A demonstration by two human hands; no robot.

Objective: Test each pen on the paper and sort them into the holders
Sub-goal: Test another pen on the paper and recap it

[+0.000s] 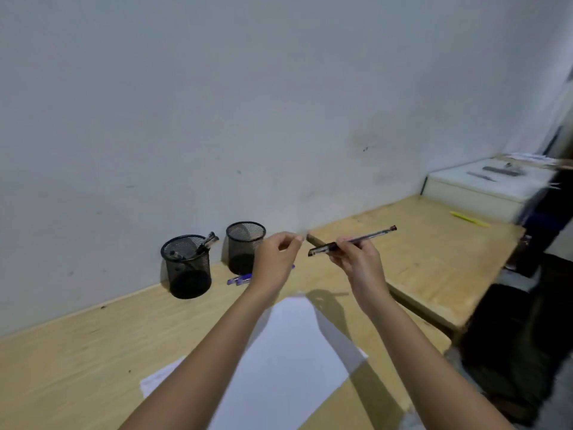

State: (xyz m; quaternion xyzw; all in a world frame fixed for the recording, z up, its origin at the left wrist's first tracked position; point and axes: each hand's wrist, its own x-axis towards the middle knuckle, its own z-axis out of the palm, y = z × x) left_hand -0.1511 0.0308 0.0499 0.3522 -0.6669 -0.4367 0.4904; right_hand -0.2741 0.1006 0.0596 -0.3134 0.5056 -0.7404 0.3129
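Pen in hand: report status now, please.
Right hand holds pen. Left hand pinches small clear piece, probably cap. Paper below, nothing in the way.

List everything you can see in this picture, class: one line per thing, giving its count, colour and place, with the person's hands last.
Mesh holders: two, black, by the wall; the left one holds pens, the right one looks empty.
Pens in left holder: a few, dark; exact count unclear.
Purple pens: at least two, lying on the desk before the right holder.
Paper: white sheets, near desk edge.
Desk: one, light wood.
Yellow pen: one, on the side table at right.
White box: one, far right.
Black pen: one, in the right hand.
Left hand: pinching a small clear piece, perhaps the cap.
Right hand: holding the black pen.
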